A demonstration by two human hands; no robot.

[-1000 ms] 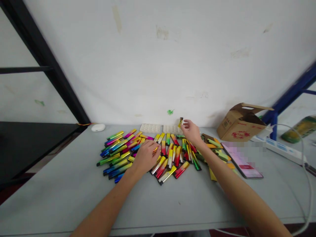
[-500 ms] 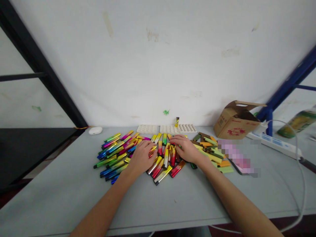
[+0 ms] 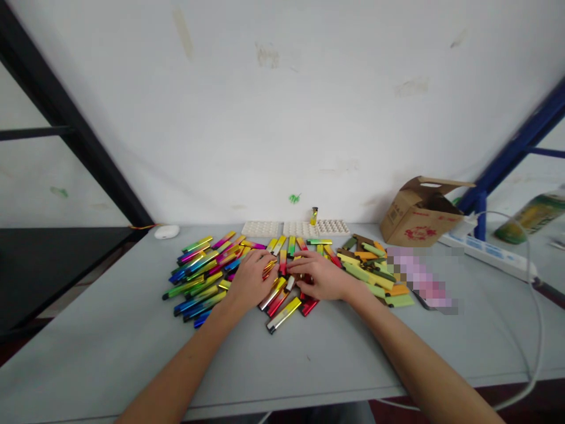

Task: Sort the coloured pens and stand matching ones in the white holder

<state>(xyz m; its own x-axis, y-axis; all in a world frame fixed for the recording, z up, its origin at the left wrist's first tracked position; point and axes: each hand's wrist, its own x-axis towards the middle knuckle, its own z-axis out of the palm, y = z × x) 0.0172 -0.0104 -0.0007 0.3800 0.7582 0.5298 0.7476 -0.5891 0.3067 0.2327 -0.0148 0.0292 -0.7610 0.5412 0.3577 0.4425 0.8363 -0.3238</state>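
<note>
Many shiny lighters in metallic colours lie in a heap on the grey table (image 3: 335,365). My left hand (image 3: 253,277) is curled around red-gold lighters (image 3: 269,269) at the middle of the heap. Close beside it, my right hand (image 3: 320,275) reaches over the red and yellow lighters, fingers bent; what lies under its fingertips is partly hidden. Blue and green lighters (image 3: 198,282) fan out to the left. Matt green, yellow and orange lighters (image 3: 375,271) lie on the right. A silver-yellow lighter (image 3: 283,315) rests nearest the front.
White trays with holes (image 3: 260,229) stand along the wall, with one upright lighter (image 3: 313,216) among them. An open cardboard box (image 3: 415,218), a blurred pink object (image 3: 421,280), a power strip (image 3: 489,253) and a cable are to the right; a white case (image 3: 166,232) is at left.
My right hand has moved down and left over the red and yellow lighters, uncovering a green-gold one behind it. The front silver-yellow lighter has shifted slightly. My left hand stays on its lighters.
</note>
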